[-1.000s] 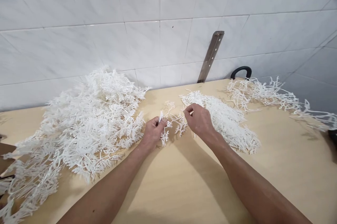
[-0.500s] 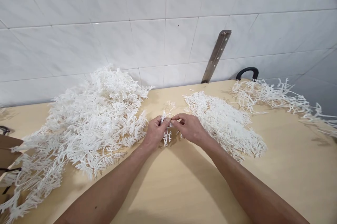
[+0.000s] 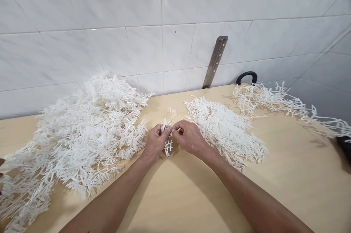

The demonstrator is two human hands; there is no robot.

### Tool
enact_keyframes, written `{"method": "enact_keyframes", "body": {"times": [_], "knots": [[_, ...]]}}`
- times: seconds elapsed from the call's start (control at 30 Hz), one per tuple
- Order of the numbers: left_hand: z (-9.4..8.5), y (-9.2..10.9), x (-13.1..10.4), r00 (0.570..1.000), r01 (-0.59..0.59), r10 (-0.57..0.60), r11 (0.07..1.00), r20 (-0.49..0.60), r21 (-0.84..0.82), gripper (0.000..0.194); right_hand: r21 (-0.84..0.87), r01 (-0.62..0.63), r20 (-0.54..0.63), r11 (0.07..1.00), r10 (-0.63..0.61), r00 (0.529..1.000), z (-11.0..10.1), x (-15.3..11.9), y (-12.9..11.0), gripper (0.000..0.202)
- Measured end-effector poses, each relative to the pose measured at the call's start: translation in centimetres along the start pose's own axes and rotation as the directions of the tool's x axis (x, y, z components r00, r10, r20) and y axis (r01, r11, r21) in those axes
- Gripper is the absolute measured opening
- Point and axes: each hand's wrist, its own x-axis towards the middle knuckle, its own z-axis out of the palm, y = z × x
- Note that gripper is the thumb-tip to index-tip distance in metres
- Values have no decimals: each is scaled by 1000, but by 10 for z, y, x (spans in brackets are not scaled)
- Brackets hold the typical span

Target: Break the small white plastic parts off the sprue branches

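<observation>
White sprigs (image 3: pixel 168 146) — pinched in left fingers (image 3: pixel 165 131)
Right fingers (image 3: pixel 178 123) closed alongside, contents unclear — large pile (image 3: pixel 93 130) left of the fingers, smaller pile (image 3: pixel 226 127) right.

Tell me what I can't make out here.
In the head view:
White, branching, thin strands in the left hand: middles hidden by its fingers.
Right hand: whether it pinches anything is too small to see.
Large, bushy, white pile: cut off by the left edge.
Black object: cut off by right edge.
</observation>
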Motion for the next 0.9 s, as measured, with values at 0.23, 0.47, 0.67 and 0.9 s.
{"method": "enact_keyframes", "body": {"times": [0.23,0.47,0.67,0.9], "knots": [[1,-3,1,998,-59,61,978,-2,200,31,-163,75,23,984,-73,997,6,-6,-4,12],[2,-2,-1,983,-124,165,912,-75,390,29,-162,4,-19,987,-7,1000,14,-6,-3,16],[0,-1,-1,989,-137,149,915,-3,380,37,-28,97,-95,995,-99,991,8,-7,1,13],[1,0,-1,969,-222,243,809,33,544,32,-355,182,21,917,-187,982,14,-10,-3,15]]}}
